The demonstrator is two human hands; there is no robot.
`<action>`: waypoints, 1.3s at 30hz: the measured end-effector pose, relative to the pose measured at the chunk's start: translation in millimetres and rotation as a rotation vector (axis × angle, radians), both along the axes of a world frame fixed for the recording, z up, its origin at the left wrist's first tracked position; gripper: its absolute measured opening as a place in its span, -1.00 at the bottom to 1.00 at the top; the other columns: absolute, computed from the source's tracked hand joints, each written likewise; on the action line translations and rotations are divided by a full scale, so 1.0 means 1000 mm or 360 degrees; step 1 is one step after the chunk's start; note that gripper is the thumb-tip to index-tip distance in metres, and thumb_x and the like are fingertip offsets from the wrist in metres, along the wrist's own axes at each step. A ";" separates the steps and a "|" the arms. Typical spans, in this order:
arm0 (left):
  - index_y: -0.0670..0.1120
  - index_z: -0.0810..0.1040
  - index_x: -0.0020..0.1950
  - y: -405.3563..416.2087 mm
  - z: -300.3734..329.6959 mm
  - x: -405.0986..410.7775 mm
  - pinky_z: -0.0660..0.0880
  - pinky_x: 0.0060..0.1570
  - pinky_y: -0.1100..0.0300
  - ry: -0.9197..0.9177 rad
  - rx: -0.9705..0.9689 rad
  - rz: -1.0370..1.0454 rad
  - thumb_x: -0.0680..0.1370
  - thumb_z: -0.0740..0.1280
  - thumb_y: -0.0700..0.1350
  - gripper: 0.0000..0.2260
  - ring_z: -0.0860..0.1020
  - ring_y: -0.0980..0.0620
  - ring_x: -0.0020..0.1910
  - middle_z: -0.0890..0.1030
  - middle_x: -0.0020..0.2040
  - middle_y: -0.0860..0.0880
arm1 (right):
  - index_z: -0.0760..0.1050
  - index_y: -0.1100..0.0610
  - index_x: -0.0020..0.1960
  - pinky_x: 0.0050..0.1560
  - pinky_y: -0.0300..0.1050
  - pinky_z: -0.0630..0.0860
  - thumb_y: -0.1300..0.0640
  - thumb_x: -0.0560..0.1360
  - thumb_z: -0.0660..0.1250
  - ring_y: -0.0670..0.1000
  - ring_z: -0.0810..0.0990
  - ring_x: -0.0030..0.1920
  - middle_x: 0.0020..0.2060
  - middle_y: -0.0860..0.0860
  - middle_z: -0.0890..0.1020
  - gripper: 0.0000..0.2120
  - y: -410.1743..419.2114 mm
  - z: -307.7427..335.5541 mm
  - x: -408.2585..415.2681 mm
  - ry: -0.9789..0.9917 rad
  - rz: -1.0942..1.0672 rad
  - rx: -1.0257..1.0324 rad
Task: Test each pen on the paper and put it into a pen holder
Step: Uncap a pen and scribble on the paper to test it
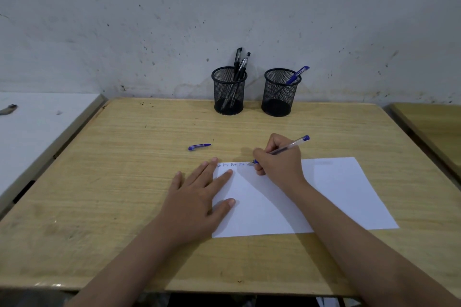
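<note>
I have the blue pen (280,150) clamped in the fingers (259,154) of my right hand (279,164), tip down at the top edge of the paper (336,194), just past a short row of small scribbled marks. Its barrel slants up and to the right, away from me, the blue end cap pointing roughly toward the right pen holder (280,92). My left hand (199,197) lies flat with fingers spread, holding nothing, fingertips pressing the paper's left edge to pin it to the tabletop (124,182).

The pen's cap (199,147) lies on its side on the bare wood, up and to the left of the paper, long axis running left to right. It sits just beyond my left fingertips, so I judge that hand is the nearer one to fetch it.

Both mesh holders stand at the far edge, well apart from my hands. The left pen holder (229,92) carries black pens, the right one a blue pen, so I reckon this pen belongs in the right, straight ahead of my writing hand.
</note>
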State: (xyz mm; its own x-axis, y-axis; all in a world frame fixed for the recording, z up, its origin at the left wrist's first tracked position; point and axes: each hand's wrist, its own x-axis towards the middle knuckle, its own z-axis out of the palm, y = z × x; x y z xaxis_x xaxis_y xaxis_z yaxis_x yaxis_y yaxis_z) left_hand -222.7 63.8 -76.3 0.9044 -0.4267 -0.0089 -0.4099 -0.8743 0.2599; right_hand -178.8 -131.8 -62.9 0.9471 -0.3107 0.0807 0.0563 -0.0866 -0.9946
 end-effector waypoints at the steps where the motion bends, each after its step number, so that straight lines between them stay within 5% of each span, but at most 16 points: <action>1: 0.28 -0.07 0.47 0.000 0.000 0.000 -0.13 0.43 -0.14 0.0003 0.0003 0.0005 0.39 -0.22 0.37 -0.36 -0.18 0.16 0.50 -0.19 0.53 0.16 | 0.30 0.28 -0.37 -0.54 -0.17 0.43 0.46 0.35 0.30 0.02 0.47 -0.57 -0.48 0.21 0.45 -0.77 0.000 0.000 0.000 0.0006 0.0001 0.0003; 39: 0.24 -0.07 0.48 0.000 0.002 0.000 -0.12 0.44 -0.14 0.0018 -0.0028 -0.0021 0.40 -0.19 0.37 -0.35 -0.17 0.16 0.50 -0.19 0.52 0.16 | 0.23 0.21 -0.40 -0.51 -0.13 0.45 0.44 0.34 0.28 0.04 0.47 -0.57 -0.51 0.15 0.39 -0.71 -0.004 -0.003 0.000 -0.0039 -0.0211 0.0029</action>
